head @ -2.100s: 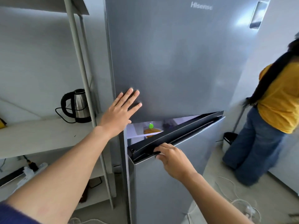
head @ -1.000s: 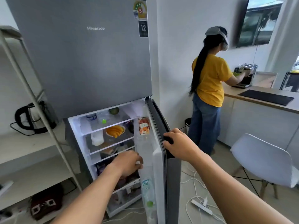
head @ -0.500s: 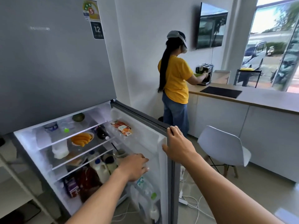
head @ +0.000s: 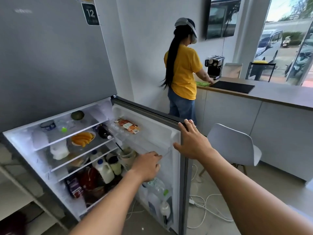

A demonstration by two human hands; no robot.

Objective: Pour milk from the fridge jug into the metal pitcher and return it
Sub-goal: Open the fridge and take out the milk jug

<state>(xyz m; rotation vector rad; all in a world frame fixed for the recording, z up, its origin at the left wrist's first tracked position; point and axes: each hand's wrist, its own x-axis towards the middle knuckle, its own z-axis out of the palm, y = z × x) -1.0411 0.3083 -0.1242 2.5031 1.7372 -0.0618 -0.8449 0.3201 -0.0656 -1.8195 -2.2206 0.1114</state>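
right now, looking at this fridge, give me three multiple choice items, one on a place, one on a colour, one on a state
1. Where is the milk jug? A low inside the fridge; B in the door rack; C on the counter.
2. What colour is its cap? A green; B blue; C red.
3. The lower door is: A shut; B open, right hand on its top edge; C open, no hand on it.

Answers: 1 A, it stands upright low in the compartment. 2 B, the cap shows blue. 3 B, the right hand rests on the open door's edge.
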